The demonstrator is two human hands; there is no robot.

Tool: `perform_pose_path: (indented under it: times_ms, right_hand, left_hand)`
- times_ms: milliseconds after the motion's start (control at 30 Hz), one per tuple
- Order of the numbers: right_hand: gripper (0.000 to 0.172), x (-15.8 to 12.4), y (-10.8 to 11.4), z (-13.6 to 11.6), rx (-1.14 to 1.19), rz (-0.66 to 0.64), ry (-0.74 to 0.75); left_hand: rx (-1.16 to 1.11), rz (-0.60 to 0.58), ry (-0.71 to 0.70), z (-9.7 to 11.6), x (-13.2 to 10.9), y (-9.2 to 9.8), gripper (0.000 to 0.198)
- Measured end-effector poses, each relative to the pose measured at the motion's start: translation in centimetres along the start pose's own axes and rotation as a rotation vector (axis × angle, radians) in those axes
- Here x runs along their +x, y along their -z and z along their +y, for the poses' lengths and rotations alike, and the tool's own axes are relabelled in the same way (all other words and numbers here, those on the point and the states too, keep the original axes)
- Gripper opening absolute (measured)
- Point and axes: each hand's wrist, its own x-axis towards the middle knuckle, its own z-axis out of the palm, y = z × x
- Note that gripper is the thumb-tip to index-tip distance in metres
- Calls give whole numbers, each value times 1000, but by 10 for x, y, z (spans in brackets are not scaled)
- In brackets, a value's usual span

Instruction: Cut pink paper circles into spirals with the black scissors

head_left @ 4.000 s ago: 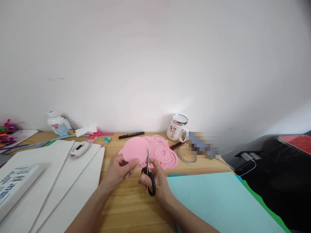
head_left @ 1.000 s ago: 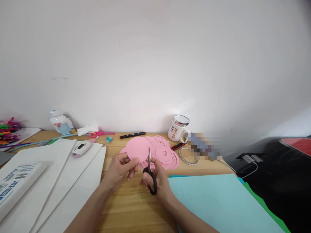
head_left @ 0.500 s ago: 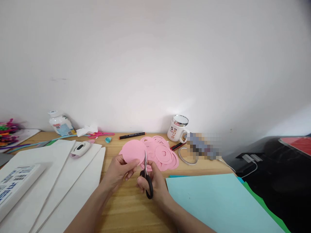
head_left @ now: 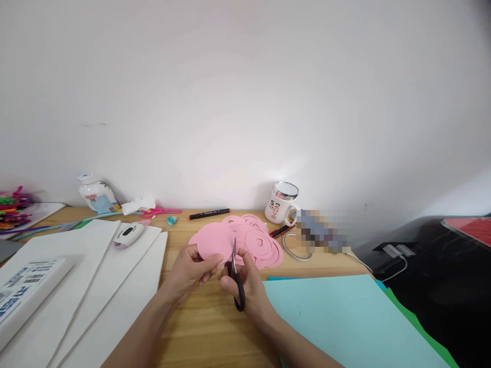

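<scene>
My left hand pinches the lower edge of a pink paper disc and holds it above the wooden desk. My right hand grips black-handled scissors, blades pointing up along the disc's right edge. Just behind lies a pile of pink paper rings and discs.
White sheets and a printed box lie at left, with a small white device on them. A teal sheet over green paper lies at right. Along the wall stand a mug, marker, tape ring, bottle.
The pink disc has turned and shifted slightly in my left hand over the last second, and the scissors have moved a little along its right edge. Nothing else moved.
</scene>
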Motion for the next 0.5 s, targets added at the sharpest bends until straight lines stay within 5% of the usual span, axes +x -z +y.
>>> perform_pose_path:
  times_ms: [500]
  right_hand:
    - [46,0,-1,-2,-151,79,-78]
  left_hand:
    - [-16,31,-36,5,-4,-1,36]
